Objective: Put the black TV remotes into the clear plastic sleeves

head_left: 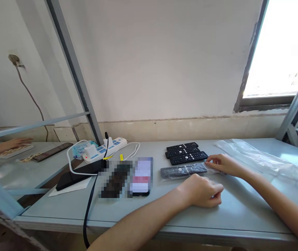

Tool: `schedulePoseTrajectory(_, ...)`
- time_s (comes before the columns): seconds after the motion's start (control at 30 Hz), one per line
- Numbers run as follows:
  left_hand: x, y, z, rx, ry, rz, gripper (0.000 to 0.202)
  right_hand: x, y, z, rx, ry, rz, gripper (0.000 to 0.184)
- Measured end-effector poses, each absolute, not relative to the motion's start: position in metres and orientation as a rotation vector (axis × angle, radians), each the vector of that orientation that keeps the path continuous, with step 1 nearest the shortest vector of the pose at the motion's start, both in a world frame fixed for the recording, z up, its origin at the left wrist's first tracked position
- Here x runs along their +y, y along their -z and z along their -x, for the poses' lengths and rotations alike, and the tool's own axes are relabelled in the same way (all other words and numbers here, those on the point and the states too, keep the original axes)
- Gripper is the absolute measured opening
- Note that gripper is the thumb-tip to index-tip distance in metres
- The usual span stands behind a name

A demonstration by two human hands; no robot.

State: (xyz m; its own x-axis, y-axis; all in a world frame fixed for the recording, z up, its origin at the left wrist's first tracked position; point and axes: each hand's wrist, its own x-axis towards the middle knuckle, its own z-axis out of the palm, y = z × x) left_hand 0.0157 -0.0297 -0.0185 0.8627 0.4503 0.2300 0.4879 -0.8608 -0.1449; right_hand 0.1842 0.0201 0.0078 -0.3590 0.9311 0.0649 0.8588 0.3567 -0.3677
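My left hand (203, 191) is closed in a loose fist above the table's front part, and nothing shows in its fingers. Just beyond it lies a dark remote control (183, 170) in a clear plastic sleeve. At that sleeve's right end, my right hand (223, 164) has its fingers pinched together on the loose plastic (213, 171). Behind the wrapped remote sit several bare black remote controls (187, 152), overlapping in a slanted pile with their buttons up.
Clear plastic bags (264, 158) lie at the right. Left of the remotes are a phone (141, 176), a blurred dark item (116, 179), a black device (78, 175) and a power strip (107, 149) with cables. Another person's hand (15, 143) is at far left.
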Motion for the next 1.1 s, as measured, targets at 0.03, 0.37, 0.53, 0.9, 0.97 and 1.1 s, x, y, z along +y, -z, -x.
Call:
schedulePoseTrajectory(0.03, -0.030, 0.018, -0.016, -0.721, 0.276, 2.836, 0.018, 0.021, -0.007, -0.185, -2.360, -0.394, 1.588, 0.059)
schedulePoseTrajectory(0.37, -0.030, 0.016, -0.016, -0.714, 0.249, 2.832, 0.017, 0.033, 0.005, -0.193, -2.343, -0.419, 1.584, 0.063)
schedulePoseTrajectory(0.53, -0.031, 0.014, -0.016, -0.722, 0.246, 2.831, 0.015, 0.034, 0.006, -0.194, -2.335, -0.441, 1.599, 0.066)
schedulePoseTrajectory(0.9, -0.034, 0.010, -0.016, -0.747, 0.203, 2.830, 0.016, 0.035, 0.007, -0.193, -2.335, -0.463, 1.577, 0.078)
schedulePoseTrajectory(0.97, -0.034, 0.010, -0.016, -0.741, 0.211, 2.826, 0.016, 0.034, 0.007, -0.193, -2.331, -0.463, 1.588, 0.079)
schedulePoseTrajectory(1.1, -0.034, 0.010, -0.017, -0.730, 0.241, 2.812, 0.016, 0.033, 0.006, -0.192, -2.329, -0.468, 1.599, 0.077)
